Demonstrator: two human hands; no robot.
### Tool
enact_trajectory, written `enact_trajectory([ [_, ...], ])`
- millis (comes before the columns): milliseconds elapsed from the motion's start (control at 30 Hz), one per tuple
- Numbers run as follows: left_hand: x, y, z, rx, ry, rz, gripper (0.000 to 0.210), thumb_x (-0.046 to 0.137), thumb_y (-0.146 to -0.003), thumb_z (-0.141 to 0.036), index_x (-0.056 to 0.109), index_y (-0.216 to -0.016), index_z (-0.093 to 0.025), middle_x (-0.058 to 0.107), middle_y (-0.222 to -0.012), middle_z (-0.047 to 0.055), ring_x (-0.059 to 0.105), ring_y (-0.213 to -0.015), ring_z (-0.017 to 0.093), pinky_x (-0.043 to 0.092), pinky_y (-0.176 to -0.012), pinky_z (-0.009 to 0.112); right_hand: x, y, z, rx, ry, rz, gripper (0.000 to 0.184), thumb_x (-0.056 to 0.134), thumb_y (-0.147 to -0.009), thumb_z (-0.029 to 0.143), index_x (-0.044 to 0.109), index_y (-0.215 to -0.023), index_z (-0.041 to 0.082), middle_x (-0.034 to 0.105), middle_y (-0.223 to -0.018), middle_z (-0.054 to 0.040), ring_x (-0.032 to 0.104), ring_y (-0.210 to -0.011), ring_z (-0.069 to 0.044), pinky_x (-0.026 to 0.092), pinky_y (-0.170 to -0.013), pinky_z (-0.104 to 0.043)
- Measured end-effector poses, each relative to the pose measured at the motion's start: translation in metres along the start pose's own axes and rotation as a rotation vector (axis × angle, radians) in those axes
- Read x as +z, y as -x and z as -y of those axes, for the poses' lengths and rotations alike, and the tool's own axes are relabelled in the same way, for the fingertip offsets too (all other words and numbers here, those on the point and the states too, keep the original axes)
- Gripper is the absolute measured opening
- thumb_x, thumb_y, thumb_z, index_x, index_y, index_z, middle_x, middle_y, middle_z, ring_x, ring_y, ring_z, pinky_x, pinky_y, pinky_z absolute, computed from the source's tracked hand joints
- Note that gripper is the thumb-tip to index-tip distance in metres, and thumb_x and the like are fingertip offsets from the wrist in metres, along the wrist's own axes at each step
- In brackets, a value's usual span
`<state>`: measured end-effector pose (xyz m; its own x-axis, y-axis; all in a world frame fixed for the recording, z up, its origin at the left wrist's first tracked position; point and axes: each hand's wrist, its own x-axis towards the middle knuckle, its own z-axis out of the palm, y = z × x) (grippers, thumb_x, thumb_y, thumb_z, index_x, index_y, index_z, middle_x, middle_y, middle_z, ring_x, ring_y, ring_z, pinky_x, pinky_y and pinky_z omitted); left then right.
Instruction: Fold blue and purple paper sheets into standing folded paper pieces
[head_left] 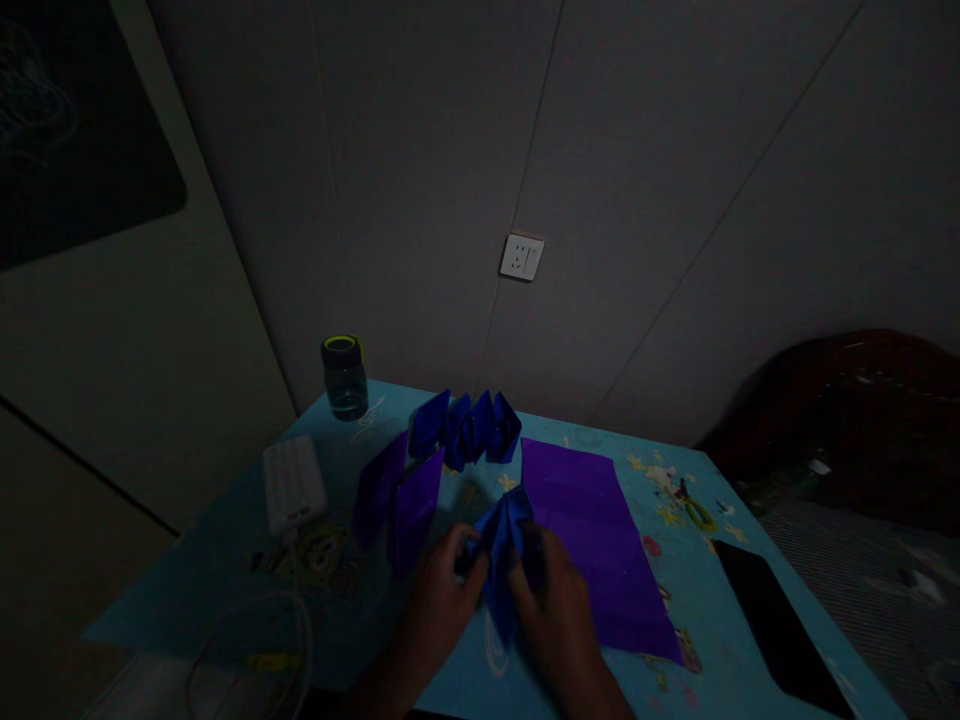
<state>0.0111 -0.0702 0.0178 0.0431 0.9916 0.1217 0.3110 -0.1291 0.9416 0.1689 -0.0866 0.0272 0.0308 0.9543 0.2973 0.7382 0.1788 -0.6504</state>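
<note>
A folded piece of blue paper (501,560) with several pleats stands between my two hands near the front of the table. My left hand (450,575) pinches its left side with thumb and fingers. On the other side my right hand (551,585) grips the right folds, its fingertips partly hidden behind the paper. Just beyond my left hand stand two folded purple paper pieces (415,505). Farther back is a row of several folded blue paper pieces (466,430). A flat purple sheet (600,550) with crease lines lies to the right, partly behind my right hand.
A dark bottle (346,380) stands at the back left corner. In front of it lies a white power bank (294,485) with a cable (300,600). A black phone-like slab (776,620) rests on the right of the blue patterned table (337,640). A wall socket (522,257) is behind.
</note>
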Motion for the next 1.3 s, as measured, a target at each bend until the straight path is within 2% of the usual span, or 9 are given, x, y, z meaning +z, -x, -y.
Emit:
enact_trajectory([
  [133, 0.003, 0.000, -0.001, -0.007, -0.073, 0.016, 0.022, 0.060, -0.079, -0.021, 0.061, -0.101, -0.021, 0.071, -0.086, 0.003, 0.068, -0.078, 0.020, 0.053, -0.073, 0.031, 0.002, 0.002, 0.003, -0.056, -0.038, -0.042, 0.027, 0.049, -0.098, 0.033, 0.063, -0.116, 0.018, 0.070, -0.106, -0.0114, 0.069, -0.098, -0.024, 0.054, -0.088, -0.036],
  [333, 0.004, 0.000, 0.001, 0.042, -0.228, -0.002, 0.028, 0.061, -0.079, -0.017, 0.060, -0.106, -0.023, 0.070, -0.102, 0.005, 0.068, -0.096, 0.023, 0.053, -0.085, 0.036, 0.001, 0.004, 0.005, -0.032, -0.009, -0.018, 0.041, 0.055, -0.096, 0.040, 0.062, -0.128, 0.017, 0.069, -0.111, -0.0139, 0.068, -0.100, -0.027, 0.055, -0.090, -0.038],
  [433, 0.002, -0.001, 0.001, 0.062, -0.322, 0.037, 0.031, 0.059, -0.079, -0.013, 0.059, -0.109, -0.022, 0.068, -0.108, 0.008, 0.066, -0.104, 0.024, 0.051, -0.091, 0.036, 0.002, 0.006, 0.004, -0.043, -0.006, -0.015, 0.042, 0.056, -0.095, 0.040, 0.062, -0.131, 0.017, 0.070, -0.108, -0.0133, 0.069, -0.096, -0.026, 0.056, -0.086, -0.037],
  [600, -0.002, -0.002, 0.001, 0.047, -0.408, 0.091, 0.043, 0.056, -0.074, -0.004, 0.060, -0.114, -0.019, 0.069, -0.114, 0.010, 0.068, -0.104, 0.024, 0.052, -0.092, 0.035, 0.001, 0.008, 0.002, -0.160, -0.127, 0.014, 0.038, 0.041, -0.102, 0.027, 0.062, -0.132, 0.017, 0.069, -0.087, -0.0081, 0.068, -0.075, -0.019, 0.056, -0.069, -0.028],
  [800, -0.002, 0.000, 0.003, 0.101, -0.379, 0.114, 0.049, 0.054, -0.077, -0.004, 0.059, -0.121, -0.024, 0.071, -0.113, 0.008, 0.070, -0.101, 0.022, 0.054, -0.089, 0.033, -0.005, 0.010, 0.006, -0.168, -0.120, 0.025, 0.038, 0.042, -0.101, 0.025, 0.061, -0.134, 0.018, 0.067, -0.085, -0.0062, 0.067, -0.073, -0.017, 0.055, -0.067, -0.027],
  [900, 0.001, 0.005, 0.003, 0.137, -0.370, 0.163, 0.061, 0.050, -0.075, -0.001, 0.053, -0.132, -0.022, 0.064, -0.130, 0.010, 0.064, -0.115, 0.022, 0.052, -0.097, 0.036, -0.007, 0.011, 0.012, -0.150, -0.094, 0.044, 0.038, 0.045, -0.101, 0.029, 0.059, -0.136, 0.021, 0.070, -0.095, -0.0079, 0.069, -0.081, -0.019, 0.056, -0.074, -0.029],
  [1000, 0.005, 0.012, 0.002, 0.120, -0.451, 0.238, 0.071, 0.049, -0.075, -0.002, 0.044, -0.143, -0.020, 0.048, -0.150, 0.016, 0.057, -0.128, 0.027, 0.050, -0.102, 0.041, -0.010, 0.012, 0.017, -0.105, -0.056, 0.045, 0.042, 0.055, -0.097, 0.037, 0.059, -0.135, 0.022, 0.070, -0.107, -0.0106, 0.070, -0.093, -0.023, 0.057, -0.084, -0.034],
  [1200, 0.005, 0.016, -0.003, 0.096, -0.497, 0.252, 0.068, 0.050, -0.079, -0.007, 0.043, -0.146, -0.019, 0.044, -0.152, 0.017, 0.047, -0.137, 0.032, 0.045, -0.107, 0.046, -0.015, 0.012, 0.021, -0.076, -0.013, 0.060, 0.040, 0.058, -0.094, 0.040, 0.064, -0.129, 0.021, 0.071, -0.104, -0.0113, 0.071, -0.090, -0.024, 0.058, -0.081, -0.034],
  [1300, 0.005, 0.013, -0.004, 0.065, -0.478, 0.230, 0.065, 0.053, -0.079, -0.010, 0.046, -0.143, -0.018, 0.047, -0.150, 0.018, 0.054, -0.131, 0.033, 0.048, -0.103, 0.046, -0.016, 0.010, 0.021, -0.092, -0.022, 0.085, 0.035, 0.052, -0.096, 0.033, 0.067, -0.124, 0.021, 0.070, -0.096, -0.0092, 0.070, -0.083, -0.022, 0.057, -0.076, -0.031],
])
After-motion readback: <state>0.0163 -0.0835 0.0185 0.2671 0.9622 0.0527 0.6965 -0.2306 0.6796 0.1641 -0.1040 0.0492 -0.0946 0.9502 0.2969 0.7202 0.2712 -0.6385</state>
